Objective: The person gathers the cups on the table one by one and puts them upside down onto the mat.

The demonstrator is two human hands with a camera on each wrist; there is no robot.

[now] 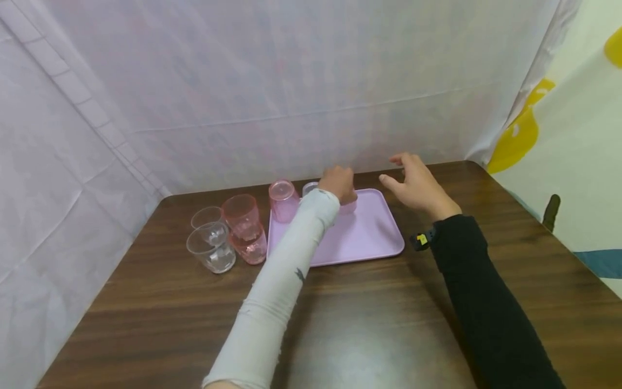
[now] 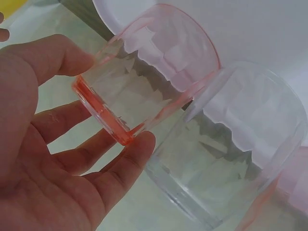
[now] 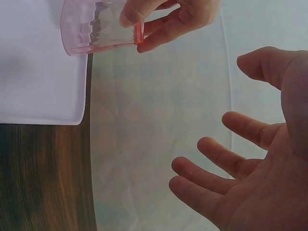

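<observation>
Pink cup is sitting upside down on the lilac tray, pinched at its base by the left hand; right hand is hovering open-fingered. Crowding the clear cup could be tipping both.

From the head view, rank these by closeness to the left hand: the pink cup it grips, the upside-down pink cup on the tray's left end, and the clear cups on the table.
1. Pink plastic cup, gripped by the left hand, at the tray's back edge.
2. Upside-down pink plastic cup, on the left end of the lilac plastic tray.
3. Clear plastic cups, on the wooden table, far left.
</observation>
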